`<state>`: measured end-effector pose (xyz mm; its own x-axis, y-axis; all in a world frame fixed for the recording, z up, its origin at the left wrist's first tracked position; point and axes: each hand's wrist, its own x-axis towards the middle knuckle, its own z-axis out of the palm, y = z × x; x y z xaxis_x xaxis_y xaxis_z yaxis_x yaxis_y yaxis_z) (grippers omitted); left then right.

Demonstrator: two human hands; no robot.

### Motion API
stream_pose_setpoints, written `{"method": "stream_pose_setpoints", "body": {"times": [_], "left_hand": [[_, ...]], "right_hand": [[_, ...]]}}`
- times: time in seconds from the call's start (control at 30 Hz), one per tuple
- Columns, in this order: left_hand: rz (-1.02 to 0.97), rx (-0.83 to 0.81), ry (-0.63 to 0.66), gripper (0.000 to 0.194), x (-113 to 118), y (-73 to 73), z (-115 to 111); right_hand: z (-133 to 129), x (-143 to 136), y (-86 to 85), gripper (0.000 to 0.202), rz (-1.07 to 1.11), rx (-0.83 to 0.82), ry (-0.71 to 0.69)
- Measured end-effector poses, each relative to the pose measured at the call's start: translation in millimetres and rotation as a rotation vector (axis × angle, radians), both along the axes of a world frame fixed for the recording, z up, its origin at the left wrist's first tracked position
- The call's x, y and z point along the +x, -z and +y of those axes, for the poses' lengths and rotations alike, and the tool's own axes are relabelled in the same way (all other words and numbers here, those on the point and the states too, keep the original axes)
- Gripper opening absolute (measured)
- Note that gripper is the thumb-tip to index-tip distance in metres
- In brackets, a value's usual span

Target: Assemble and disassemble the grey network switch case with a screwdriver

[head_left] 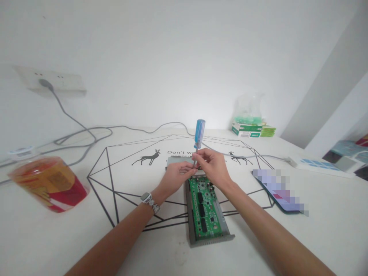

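A screwdriver (199, 134) with a blue translucent handle stands nearly upright, its shaft pointing down at the far end of a green circuit board (207, 214). My right hand (212, 165) pinches the shaft below the handle. Close beside it, my left hand (178, 174) has its fingertips pressed together near the lower shaft; what they hold, if anything, is hidden. The board lies in an open grey metal casing (189, 230) on the table. Both hands cover part of the casing's far end, and the screwdriver's tip does not show.
A red and yellow plastic cup (54, 186) stands at the left. On the right are a phone (276, 191) with a blurred screen and a white power strip (319, 166). Small boxes (247, 128) sit against the wall. A grey cable (94, 134) runs along the table's back.
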<state>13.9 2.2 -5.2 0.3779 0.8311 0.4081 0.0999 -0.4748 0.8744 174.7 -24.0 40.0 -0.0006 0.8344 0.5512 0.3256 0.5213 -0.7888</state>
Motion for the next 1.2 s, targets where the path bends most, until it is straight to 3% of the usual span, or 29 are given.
{"method": "stream_pose_setpoints", "body": {"times": [0.37,0.63,0.8,1.07,1.2], "left_hand": [[0.107,0.108,0.086,0.024,-7.3,-3.4,3.9],[0.047,0.059,-0.027,0.018,-1.3,1.0,4.4],[0.033,0.086,-0.053,0.018,-0.6,2.1,3.1],[0.069,0.061,0.147,0.016,-9.0,-5.8,4.8],[0.081,0.063,0.127,0.016,-9.9,-4.5,6.2]], "right_hand": [[-4.5,-4.8,-1.7,0.025,-0.027,-0.039,-0.138],[-3.8,-9.8,-6.0,0.019,0.016,-0.002,0.111],[-2.4,-7.1,-4.8,0.019,0.048,-0.02,0.029],[-1.2,-5.2,-2.9,0.02,0.03,-0.053,-0.099],[-2.3,-6.6,-3.5,0.02,0.042,-0.065,-0.084]]}}
